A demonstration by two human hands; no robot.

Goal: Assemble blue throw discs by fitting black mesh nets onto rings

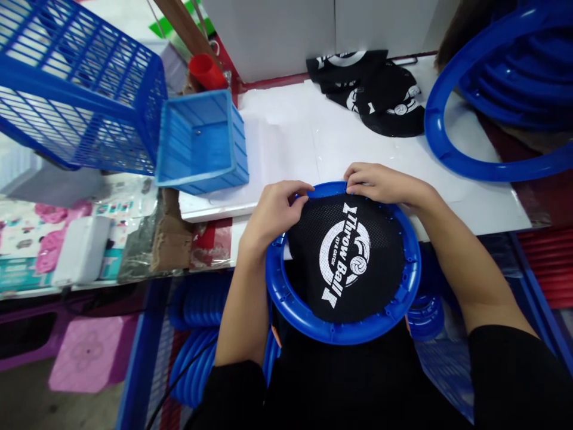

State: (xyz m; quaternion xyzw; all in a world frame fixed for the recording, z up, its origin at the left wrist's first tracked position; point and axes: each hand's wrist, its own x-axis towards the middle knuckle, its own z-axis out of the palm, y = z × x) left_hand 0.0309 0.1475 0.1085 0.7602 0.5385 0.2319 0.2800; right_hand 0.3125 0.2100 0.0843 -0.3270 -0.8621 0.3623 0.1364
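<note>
Two grips closed: left hand (273, 212) and right hand (380, 182) pinch black mesh (344, 257) edge at top of blue ring (340, 331), frame centre; lower rim looks hooked, top seemingly unfinished.

White tabletop (313, 143), covering creased. Far side: loose pile of black mesh discs (380, 101) with white print. Right end: stack of large blue plastic rings (452, 155), cut off by the picture edge. Left corner: small blue slatted crate (201, 143), overhanging the edge. Near edge: blue ring with black mesh (349, 263), far rim resting on it.
</note>
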